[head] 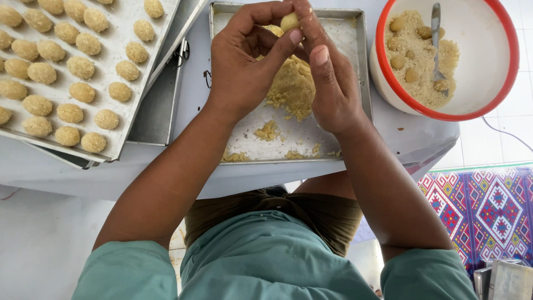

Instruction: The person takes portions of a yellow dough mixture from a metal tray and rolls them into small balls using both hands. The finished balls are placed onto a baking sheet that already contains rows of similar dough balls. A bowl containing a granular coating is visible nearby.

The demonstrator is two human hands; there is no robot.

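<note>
Yellow dough ball pinched between my left hand and right hand above the metal tray of dough; best rolled lightly for evenness, beside the crumb bowl and filled tray.

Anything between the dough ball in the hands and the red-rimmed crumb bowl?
Nothing visible. The dough ball sits pinched between left hand and right hand above the tray; the bowl lies to the right, with only the tray's rim and bare table between.
</note>
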